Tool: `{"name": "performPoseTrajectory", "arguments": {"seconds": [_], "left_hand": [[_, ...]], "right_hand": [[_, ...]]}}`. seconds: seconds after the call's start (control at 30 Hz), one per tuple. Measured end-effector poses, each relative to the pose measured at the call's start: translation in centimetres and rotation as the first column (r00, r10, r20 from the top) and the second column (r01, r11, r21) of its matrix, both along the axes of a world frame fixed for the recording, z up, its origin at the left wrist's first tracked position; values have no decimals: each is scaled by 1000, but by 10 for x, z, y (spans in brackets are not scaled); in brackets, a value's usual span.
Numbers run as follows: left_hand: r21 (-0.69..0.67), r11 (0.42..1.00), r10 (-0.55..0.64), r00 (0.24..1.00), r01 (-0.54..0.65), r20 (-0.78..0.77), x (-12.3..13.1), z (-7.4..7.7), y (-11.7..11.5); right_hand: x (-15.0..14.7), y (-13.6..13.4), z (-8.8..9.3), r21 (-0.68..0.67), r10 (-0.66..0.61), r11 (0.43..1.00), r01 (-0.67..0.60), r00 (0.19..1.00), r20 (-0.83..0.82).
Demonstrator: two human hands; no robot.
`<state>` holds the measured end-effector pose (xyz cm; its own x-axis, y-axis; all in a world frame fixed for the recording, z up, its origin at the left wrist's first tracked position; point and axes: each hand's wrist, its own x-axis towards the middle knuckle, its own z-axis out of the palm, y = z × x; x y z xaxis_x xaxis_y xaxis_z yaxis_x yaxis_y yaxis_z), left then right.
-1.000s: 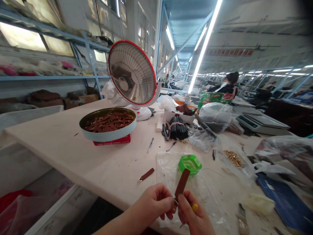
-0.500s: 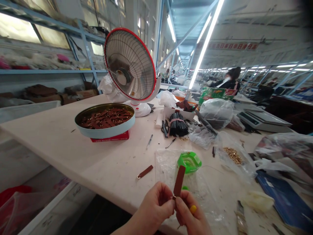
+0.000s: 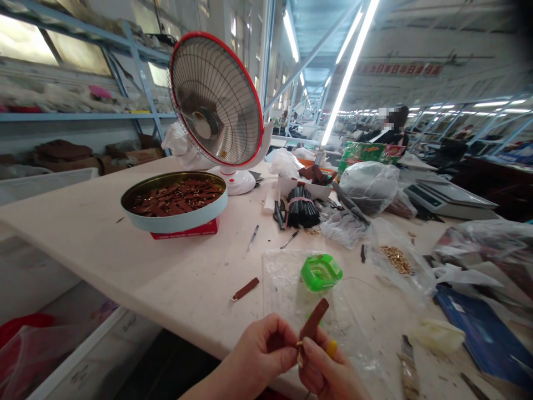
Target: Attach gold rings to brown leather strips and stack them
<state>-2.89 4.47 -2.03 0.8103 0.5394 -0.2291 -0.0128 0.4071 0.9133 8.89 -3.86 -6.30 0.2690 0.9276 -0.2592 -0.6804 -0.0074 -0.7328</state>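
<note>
Between my two hands is a brown leather tab point(image 3: 315, 320), tilted up to the right, with a small gold ring point(image 3: 300, 360) at its lower end. My right hand point(image 3: 331, 369) pinches the tab between thumb and fingers. A yellow handle end point(image 3: 332, 348) of some tool also sticks out of that hand; the rest is mostly hidden. My left hand point(image 3: 264, 347) has thumb and forefinger closed at the tab's ringed end. Another brown tab with a ring point(image 3: 246, 289) lies on the table to the left. Beyond my hands a green plastic dish point(image 3: 321, 273) sits on a clear plastic sheet point(image 3: 277, 272).
A round tin point(image 3: 175, 221) full of brown tabs rests on a red box point(image 3: 185, 230). Behind it stands a red-rimmed dish heater point(image 3: 216, 100). Bundled black strips point(image 3: 303, 208), gold hardware point(image 3: 395, 259) in a bag, a scale point(image 3: 449, 197) and a taped blade point(image 3: 408, 369) lie rightward. A person point(image 3: 389, 133) is far back.
The tab in my hands has tipped over to the right and dropped slightly, and its gold ring now shows below my right thumb. My left hand stays by the ringed end.
</note>
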Motion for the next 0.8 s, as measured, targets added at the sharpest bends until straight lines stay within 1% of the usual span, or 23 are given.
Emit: {"name": "performPoseTrajectory", "arguments": {"seconds": [0.07,0.2,0.27,0.37,0.53,0.6,0.67,0.73,0.8], "left_hand": [[14,1000,12,1000,-12,-8,1,1,0],[119,992,45,999,-42,-21,6,-4,-3],[119,991,61,998,-64,29,8,-9,-6],[98,990,85,987,-99,134,8,-14,-11],[92,989,92,970,-115,227,4,-13,-14],[135,985,68,967,-104,247,2,-11,-13],[214,972,37,967,-93,251,0,-9,-12],[305,949,5,974,-76,226,-2,-8,-12],[365,929,-4,983,-65,186,-3,-8,-11]], "right_hand": [[-1,0,4,4,13,1000,-13,999,-29],[-3,-2,11,-5,-16,1000,16,997,-75],[-4,-2,12,-6,-34,999,34,995,-94],[-6,-2,13,8,1,1000,1,988,-152],[-9,-3,15,16,39,999,-36,966,-255],[-10,-4,15,8,32,999,-31,962,-272],[-10,-5,16,2,21,1000,-21,956,-292],[-11,-5,16,11,27,1000,-25,949,-314],[-11,-5,16,17,36,999,-32,943,-330]]}}
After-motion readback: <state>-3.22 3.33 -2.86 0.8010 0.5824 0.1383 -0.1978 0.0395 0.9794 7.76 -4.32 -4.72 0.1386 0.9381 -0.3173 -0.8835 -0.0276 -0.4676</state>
